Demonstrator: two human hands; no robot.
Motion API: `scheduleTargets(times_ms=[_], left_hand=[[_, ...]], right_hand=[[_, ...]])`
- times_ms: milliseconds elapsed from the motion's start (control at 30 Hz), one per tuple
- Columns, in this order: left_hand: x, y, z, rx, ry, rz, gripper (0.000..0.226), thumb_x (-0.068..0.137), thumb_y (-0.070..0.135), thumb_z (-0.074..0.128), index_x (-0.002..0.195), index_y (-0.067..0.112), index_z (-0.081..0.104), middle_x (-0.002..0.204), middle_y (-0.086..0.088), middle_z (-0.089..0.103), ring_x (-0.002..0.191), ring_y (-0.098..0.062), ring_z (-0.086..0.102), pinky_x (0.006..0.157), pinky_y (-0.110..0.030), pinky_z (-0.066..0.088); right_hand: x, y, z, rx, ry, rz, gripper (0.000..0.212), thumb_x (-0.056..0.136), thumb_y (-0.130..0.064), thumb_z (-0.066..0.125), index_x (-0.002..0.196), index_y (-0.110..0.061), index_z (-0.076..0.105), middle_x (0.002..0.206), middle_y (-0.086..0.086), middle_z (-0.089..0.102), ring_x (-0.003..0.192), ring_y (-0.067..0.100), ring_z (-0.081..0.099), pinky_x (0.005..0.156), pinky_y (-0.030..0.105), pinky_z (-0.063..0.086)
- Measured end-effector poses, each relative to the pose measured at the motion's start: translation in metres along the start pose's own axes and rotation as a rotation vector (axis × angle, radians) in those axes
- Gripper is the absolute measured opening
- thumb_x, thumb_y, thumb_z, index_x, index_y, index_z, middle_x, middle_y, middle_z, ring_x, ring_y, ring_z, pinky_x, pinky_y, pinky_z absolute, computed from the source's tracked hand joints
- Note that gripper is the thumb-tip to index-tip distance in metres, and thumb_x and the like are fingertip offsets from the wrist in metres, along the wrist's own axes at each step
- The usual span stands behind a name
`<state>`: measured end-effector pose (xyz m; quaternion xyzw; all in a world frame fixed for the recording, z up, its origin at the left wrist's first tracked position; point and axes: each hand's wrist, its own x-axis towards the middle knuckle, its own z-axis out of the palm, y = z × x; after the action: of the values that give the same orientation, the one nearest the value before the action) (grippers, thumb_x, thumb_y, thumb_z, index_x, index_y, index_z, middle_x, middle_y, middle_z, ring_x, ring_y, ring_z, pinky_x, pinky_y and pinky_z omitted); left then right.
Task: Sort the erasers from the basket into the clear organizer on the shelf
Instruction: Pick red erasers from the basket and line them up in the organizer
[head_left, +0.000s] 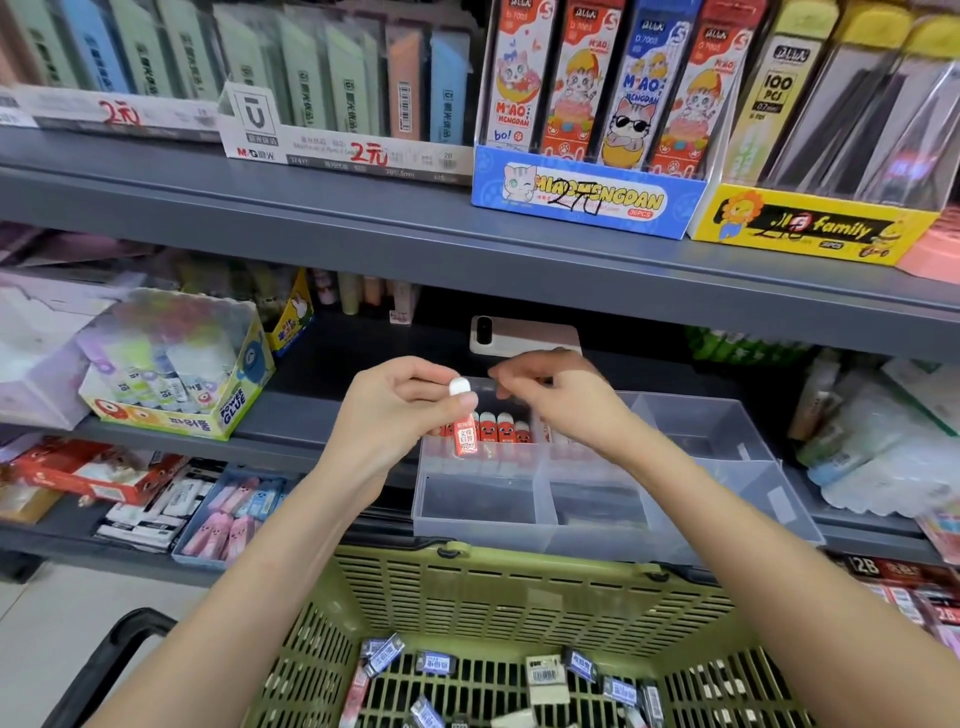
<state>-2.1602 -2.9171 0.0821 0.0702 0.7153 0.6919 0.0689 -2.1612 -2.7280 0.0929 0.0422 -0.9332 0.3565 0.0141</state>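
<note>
"POWER GLUE" on glue box (176, 389)

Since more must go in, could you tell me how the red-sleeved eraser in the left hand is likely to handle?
The eraser probably feels light, since fingertips alone hold it. Its flat-sided paper sleeve suggests it won't roll. Stood upright like the row, it may tip.

Grey metal shelving (363, 218) crowded with boxed stationery stands above a pale tiled floor (62, 613).

- Bright, even shop light falls from above; my forearms show almost no shadow.
- The recess under the upper shelf (467, 244) goes dark.
- Glare whitens the clear packets (883, 104) at top right.
- Edges bow and smear; the glue box (176, 364) looks soft.
</note>
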Motion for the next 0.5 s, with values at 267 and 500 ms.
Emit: scheduleTargets(times_ms=[267,500], left_hand=[[0.018,0.004,0.019,-0.173,-0.050,-0.086,0.022,0.073,0.028,0.074,0.087,0.011,0.071,0.073,-0.003,0.074,0.065,-0.011,0.070,0.058,-0.016,0.052],[0.021,-0.020,0.018,0.934,-0.223,0.428,0.042,0.096,0.049,0.039,0.099,0.026,0.075,0.111,0.015,0.069,0.109,-0.008,0.058,0.097,-0.030,0.037]], right_hand=[[-0.019,-0.016,-0.007,0.389,-0.130,-0.128,0.044,0.075,-0.011,0.076,0.109,-0.034,0.059,0.068,-0.009,0.064,0.065,0.004,0.055,0.063,0.012,0.044],[0.000,0.015,-0.016,0.111,0.041,0.124,0.029,0.074,-0.019,0.076,0.096,-0.028,0.059,0.078,-0.004,0.068,0.068,0.014,0.061,0.067,0.030,0.047]])
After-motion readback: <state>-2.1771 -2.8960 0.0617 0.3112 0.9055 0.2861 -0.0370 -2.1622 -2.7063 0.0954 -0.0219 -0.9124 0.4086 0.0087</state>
